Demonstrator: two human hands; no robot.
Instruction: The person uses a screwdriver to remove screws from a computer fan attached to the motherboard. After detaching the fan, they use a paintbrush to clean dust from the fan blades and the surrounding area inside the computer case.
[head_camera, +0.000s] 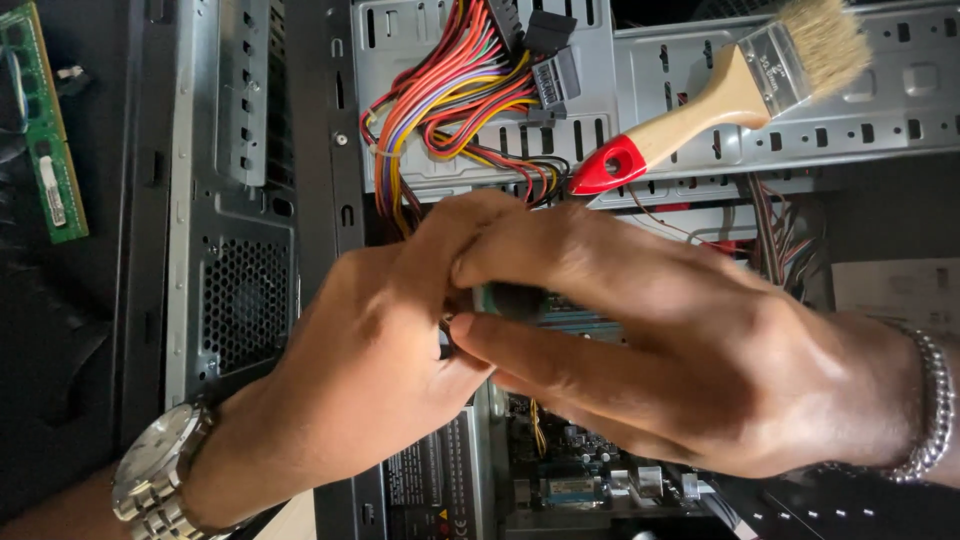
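Nearest the lens, your left hand (370, 350) and right hand (680, 350) meet over the open computer case (230, 200), fingertips pinched together on a small dark green part (512, 298) held between them. Most of that part is hidden by your fingers, so you cannot tell what it is; it sits just above the motherboard (575, 470), in the middle of the case. Your left wrist carries a silver watch (160, 470), your right a silver chain bracelet (930, 410).

Far left, a green memory stick (42, 125) lies on a dark surface outside the case, well apart from your hands. Next comes the case's grey metal rear wall with its perforated fan grille (245, 300). Above your hands, a bundle of red, yellow, orange and black wires (450, 95) loops across the metal drive bay (880, 110), ending in black connectors. To the right, a paintbrush (740, 90) with a wooden handle, red tip and pale bristles rests tilted on that bay. The room beyond stays dark.
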